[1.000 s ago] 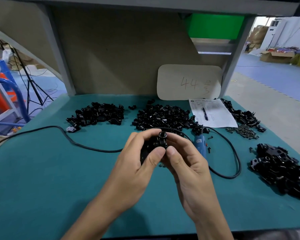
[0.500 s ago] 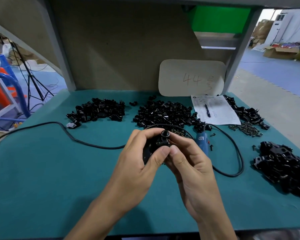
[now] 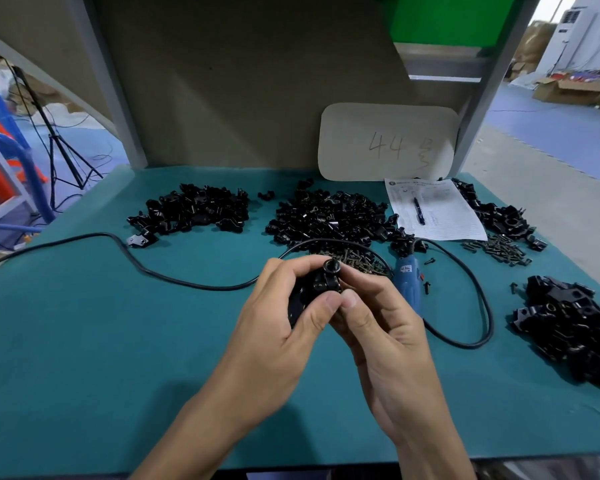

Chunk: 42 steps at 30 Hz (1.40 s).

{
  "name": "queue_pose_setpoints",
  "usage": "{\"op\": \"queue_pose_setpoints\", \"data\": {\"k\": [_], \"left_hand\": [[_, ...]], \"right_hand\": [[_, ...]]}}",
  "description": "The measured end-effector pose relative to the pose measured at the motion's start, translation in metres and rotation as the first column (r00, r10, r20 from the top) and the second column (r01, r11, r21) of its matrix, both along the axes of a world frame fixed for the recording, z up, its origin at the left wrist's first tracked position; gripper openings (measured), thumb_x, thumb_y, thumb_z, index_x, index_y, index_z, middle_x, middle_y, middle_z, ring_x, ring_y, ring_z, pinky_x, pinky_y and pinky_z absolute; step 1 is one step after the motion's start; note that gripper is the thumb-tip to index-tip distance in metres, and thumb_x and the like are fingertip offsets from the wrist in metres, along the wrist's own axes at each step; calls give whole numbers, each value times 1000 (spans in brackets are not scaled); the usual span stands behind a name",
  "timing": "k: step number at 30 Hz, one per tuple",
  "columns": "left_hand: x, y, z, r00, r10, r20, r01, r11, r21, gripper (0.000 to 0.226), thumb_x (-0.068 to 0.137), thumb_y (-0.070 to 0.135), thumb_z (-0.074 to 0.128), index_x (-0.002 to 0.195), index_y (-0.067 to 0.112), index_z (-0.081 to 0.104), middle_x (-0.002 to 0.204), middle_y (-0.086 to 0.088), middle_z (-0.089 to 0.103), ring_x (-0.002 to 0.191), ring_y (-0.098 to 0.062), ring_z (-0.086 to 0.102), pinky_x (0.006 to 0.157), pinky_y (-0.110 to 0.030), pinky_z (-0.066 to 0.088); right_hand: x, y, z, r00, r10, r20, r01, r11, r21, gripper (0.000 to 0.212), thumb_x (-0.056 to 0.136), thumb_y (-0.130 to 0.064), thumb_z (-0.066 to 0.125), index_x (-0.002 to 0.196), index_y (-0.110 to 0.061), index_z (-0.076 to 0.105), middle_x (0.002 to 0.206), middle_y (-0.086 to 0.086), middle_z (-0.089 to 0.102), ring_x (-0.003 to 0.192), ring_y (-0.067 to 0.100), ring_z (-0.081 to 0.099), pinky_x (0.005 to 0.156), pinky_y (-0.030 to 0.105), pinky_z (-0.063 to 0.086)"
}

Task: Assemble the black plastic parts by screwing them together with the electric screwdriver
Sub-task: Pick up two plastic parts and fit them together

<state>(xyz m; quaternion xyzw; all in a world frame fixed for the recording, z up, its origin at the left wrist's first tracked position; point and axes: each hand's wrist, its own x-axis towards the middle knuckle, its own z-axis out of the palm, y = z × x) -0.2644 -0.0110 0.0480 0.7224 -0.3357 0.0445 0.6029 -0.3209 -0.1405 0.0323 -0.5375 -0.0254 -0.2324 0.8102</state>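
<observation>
Black plastic part [image 3: 321, 282] between both hands [image 3: 278, 327] [image 3: 388, 327]

Bare green mat [image 3: 84, 341] was found left of the left hand [image 3: 274, 327] and nearer than both hands, crossed farther out only by the black cable [image 3: 174, 278]. Just right of the right hand [image 3: 392, 341] the way was blocked by the blue screwdriver [image 3: 409, 282] (its cable looped round beyond it). Beyond the hands, passage was barred by loose screws [image 3: 357, 261] and heaps of black parts [image 3: 329, 216].
</observation>
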Motion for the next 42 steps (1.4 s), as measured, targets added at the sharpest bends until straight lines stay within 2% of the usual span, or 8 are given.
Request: {"op": "queue_pose_setpoints", "data": {"k": [9,16,28,34,36,38,40,42], "left_hand": [[14,3,-11,998,5,-55,-3,1000,25,31,97,51,56,126,38,57,115,14,58,116,-10,59,89,-12,45],[18,8,-12,997,-4,-82,5,1000,11,32,97,49,56,126,35,58,114,14,58,115,-11,60,90,-14,46],[17,11,-13,995,-2,-101,1,1000,-8,31,96,50,57,124,37,58,113,11,59,112,-13,61,88,-15,47],[24,17,-17,993,-5,-119,7,1000,14,29,94,52,56,120,41,57,115,11,62,114,-15,61,91,-22,49],[32,22,-17,990,23,-136,-19,999,33,29,92,55,55,118,42,57,114,12,63,112,-12,62,91,-22,48],[41,27,-16,987,70,-143,-64,997,48,27,92,55,56,115,43,56,107,15,62,102,-6,61,84,-15,45],[50,29,-13,984,102,-144,-95,994,49,24,92,50,56,114,41,56,100,16,60,91,-1,58,79,-12,42],[57,30,-10,983,117,-144,-111,993,44,23,91,49,55,114,42,55,99,16,59,86,1,57,77,-10,41]], "right_hand": [[13,0,-7,999,26,-31,-25,1000,14,31,85,-40,79,112,-25,77,112,1,75,109,14,70,93,26,55],[20,2,-8,999,40,-15,-41,999,-14,24,86,-34,75,110,-29,78,111,-3,76,108,10,70,93,25,55],[19,3,-8,997,73,-21,-74,997,-28,26,83,-33,77,108,-27,79,110,2,76,108,15,71,92,25,55],[24,0,-13,991,129,-42,-134,983,-122,33,90,-41,74,120,-27,74,124,6,73,119,22,68,97,30,55],[36,-15,-18,991,78,-111,-103,964,-245,31,95,-41,69,124,-28,73,123,3,73,115,19,69,96,34,57],[59,-40,-27,960,-145,-239,-1,852,-524,28,100,-32,64,127,-28,70,118,-4,74,107,12,69,97,39,58],[91,-68,-40,863,-382,-332,-66,565,-822,32,103,-28,60,134,-25,64,127,-4,68,110,13,64,102,42,53],[122,-86,-55,794,-480,-374,-226,339,-913,38,106,-27,55,143,-22,57,141,7,57,120,23,58,106,41,46]]}}
